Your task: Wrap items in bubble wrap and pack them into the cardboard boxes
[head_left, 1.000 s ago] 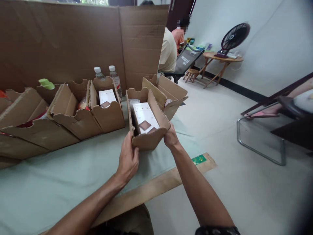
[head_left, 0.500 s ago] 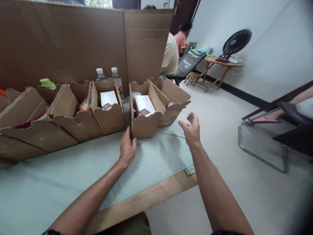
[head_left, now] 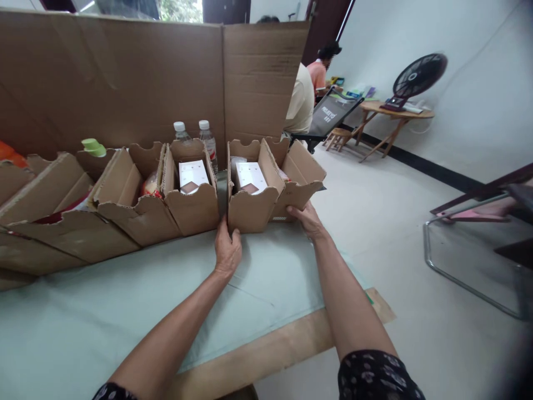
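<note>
My left hand (head_left: 227, 251) grips the lower left corner of a cardboard bin (head_left: 250, 215), its thumb on the front and its fingers reaching into the gap on the left side. A white box (head_left: 251, 176) with a brown diamond mark stands inside that bin. Pressed against its right side is the end cardboard bin (head_left: 295, 195), whose contents are mostly hidden. My right hand (head_left: 308, 220) holds this end bin at its lower right, thumb across the front and fingers behind the right side.
More cardboard bins (head_left: 194, 214) stand in a row to the left. Two water bottles (head_left: 207, 141) and a tall cardboard panel (head_left: 266, 83) are behind. Pale green cloth (head_left: 258, 289) covers the table. A fan (head_left: 416, 78), chairs and seated people are to the right.
My right hand has moved left from the air and taken hold of the end bin. My left hand stays at the other bin's corner. The view has shifted slightly.
</note>
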`<action>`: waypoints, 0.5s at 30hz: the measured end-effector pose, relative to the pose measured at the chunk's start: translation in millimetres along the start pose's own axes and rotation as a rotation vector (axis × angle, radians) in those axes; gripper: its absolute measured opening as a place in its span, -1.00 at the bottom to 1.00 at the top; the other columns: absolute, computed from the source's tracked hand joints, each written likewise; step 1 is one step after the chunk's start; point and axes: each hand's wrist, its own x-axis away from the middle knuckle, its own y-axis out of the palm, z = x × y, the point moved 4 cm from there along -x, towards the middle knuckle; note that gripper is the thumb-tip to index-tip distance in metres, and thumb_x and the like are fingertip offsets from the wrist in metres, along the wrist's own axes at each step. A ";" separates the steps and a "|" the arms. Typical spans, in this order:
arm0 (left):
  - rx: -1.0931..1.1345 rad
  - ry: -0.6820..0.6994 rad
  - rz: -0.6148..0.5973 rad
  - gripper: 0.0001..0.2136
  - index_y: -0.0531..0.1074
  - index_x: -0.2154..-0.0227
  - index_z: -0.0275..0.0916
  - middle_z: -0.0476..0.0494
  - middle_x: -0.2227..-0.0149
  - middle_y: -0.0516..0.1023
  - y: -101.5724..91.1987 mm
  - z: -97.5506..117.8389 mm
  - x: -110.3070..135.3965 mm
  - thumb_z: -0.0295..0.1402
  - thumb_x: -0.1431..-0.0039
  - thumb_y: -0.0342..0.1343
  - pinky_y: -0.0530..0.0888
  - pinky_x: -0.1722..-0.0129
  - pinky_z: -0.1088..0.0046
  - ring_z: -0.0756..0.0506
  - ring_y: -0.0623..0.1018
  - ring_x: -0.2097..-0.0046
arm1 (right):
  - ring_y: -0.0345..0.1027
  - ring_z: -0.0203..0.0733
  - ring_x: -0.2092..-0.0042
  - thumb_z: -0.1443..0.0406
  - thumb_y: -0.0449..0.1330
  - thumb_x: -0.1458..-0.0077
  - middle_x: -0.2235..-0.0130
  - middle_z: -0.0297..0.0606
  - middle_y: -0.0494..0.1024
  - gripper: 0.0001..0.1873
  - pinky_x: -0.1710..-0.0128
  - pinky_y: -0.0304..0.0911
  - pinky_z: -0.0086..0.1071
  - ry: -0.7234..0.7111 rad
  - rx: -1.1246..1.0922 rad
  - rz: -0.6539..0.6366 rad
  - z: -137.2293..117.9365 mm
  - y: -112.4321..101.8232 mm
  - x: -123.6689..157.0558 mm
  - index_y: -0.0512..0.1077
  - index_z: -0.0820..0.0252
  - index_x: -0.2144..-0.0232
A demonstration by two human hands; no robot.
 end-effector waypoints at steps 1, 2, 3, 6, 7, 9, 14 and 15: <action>0.001 0.000 0.005 -0.50 0.35 -0.24 -0.26 -0.34 -0.22 0.50 -0.8 -1.0 1.3 -0.41 -0.23 0.06 0.36 -0.32 0.08 -0.27 0.47 -0.25 | 0.37 0.14 -0.23 -0.15 0.48 0.31 -0.11 -0.20 0.60 -0.08 -0.27 0.24 -0.03 0.004 -0.006 -0.030 0.4 -0.4 -3.4 0.44 0.04 -0.10; 0.000 -0.002 0.013 -0.52 0.37 -0.23 -0.25 -0.34 -0.19 0.51 -1.8 -2.2 2.3 -0.41 -0.23 0.06 0.38 -0.30 0.08 -0.27 0.50 -0.22 | 0.37 0.17 -0.23 -0.16 0.49 0.32 -0.10 -0.20 0.61 -0.07 -0.28 0.24 0.00 0.011 -0.010 -0.059 1.1 -1.0 -6.5 0.45 0.04 -0.10; -0.003 -0.005 0.023 -0.54 0.39 -0.21 -0.25 -0.34 -0.16 0.53 -3.1 -3.3 3.1 -0.41 -0.23 0.06 0.40 -0.27 0.08 -0.27 0.52 -0.19 | 0.38 0.19 -0.22 -0.16 0.49 0.34 -0.09 -0.20 0.62 -0.06 -0.28 0.24 0.02 0.019 -0.012 -0.086 1.9 -1.8 -9.1 0.46 0.04 -0.10; -0.020 -0.012 0.071 -0.59 0.45 -0.12 -0.24 -0.31 -0.05 0.55 -9.5 -4.4 4.3 -0.40 -0.20 0.08 0.43 -0.23 0.08 -0.26 0.54 -0.12 | 0.40 0.20 -0.21 -0.12 0.50 0.34 -0.08 -0.23 0.64 -0.10 -0.27 0.24 0.04 0.048 -0.015 -0.150 4.1 -3.6 -13.0 0.49 0.03 -0.08; -0.026 -0.014 0.089 -0.61 0.46 -0.10 -0.24 -0.30 -0.03 0.54 -12.6 -3.7 4.9 -0.40 -0.19 0.09 0.42 -0.22 0.09 -0.25 0.53 -0.11 | 0.41 0.20 -0.19 -0.09 0.51 0.34 -0.07 -0.23 0.64 -0.12 -0.26 0.25 0.03 0.058 -0.015 -0.166 4.4 -3.8 -13.0 0.50 0.03 -0.07; -0.033 -0.021 0.120 -0.64 0.47 -0.04 -0.24 -0.27 0.02 0.52 -20.0 -1.0 7.6 -0.38 -0.17 0.10 0.44 -0.18 0.12 -0.23 0.54 -0.06 | 0.43 0.19 -0.17 -0.05 0.52 0.34 -0.05 -0.23 0.66 -0.17 -0.24 0.28 0.02 0.073 -0.014 -0.188 4.4 -3.9 -12.1 0.52 0.05 -0.03; -0.015 -0.063 0.096 -0.72 0.47 0.12 -0.24 -0.05 0.35 0.49 -39.4 8.7 19.4 -0.23 -0.14 0.18 0.51 0.18 0.34 -0.10 0.53 0.28 | 0.48 0.18 -0.10 -0.01 0.52 0.33 0.02 -0.22 0.68 -0.28 -0.18 0.33 0.01 0.091 -0.018 -0.217 3.0 -4.4 -9.9 0.56 0.09 0.07; -0.012 -0.073 0.079 -0.73 0.48 0.16 -0.23 0.01 0.41 0.46 -42.4 10.7 21.0 -0.21 -0.12 0.20 0.49 0.25 0.39 -0.07 0.50 0.35 | 0.49 0.18 -0.09 0.00 0.52 0.33 0.04 -0.22 0.69 -0.29 -0.17 0.34 0.01 0.094 -0.019 -0.222 2.9 -4.6 -9.8 0.56 0.10 0.08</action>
